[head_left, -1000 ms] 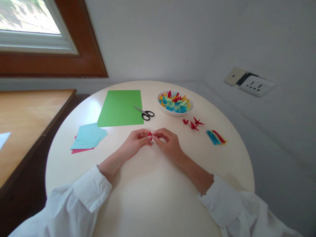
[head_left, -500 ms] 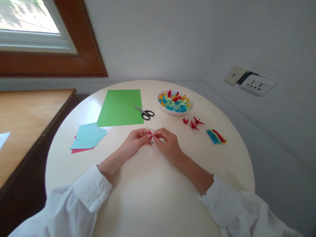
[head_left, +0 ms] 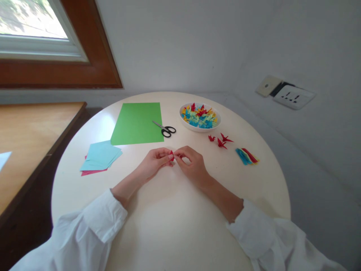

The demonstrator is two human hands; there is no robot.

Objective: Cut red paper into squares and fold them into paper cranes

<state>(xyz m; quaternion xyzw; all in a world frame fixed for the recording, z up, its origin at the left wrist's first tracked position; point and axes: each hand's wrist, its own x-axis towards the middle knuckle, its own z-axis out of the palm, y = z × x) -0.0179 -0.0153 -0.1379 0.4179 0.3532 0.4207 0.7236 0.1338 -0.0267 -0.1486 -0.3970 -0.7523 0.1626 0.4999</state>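
Red paper [head_left: 171, 153] between both hands [head_left: 189, 162]

Small room, type undetermined; possibly domestic. Observed: wood-framed window [head_left: 97, 56], plain pale wall [head_left: 175, 45], wall socket [head_left: 294, 97], round white table [head_left: 169, 226], wooden desk [head_left: 36, 131].

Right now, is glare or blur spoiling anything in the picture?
Head view: the window is blown out; glare whitens the table left of the green sheet.
Head view: soft shadows lie by the forearms; the red paper between the fingers is too small and soft to show its folds.
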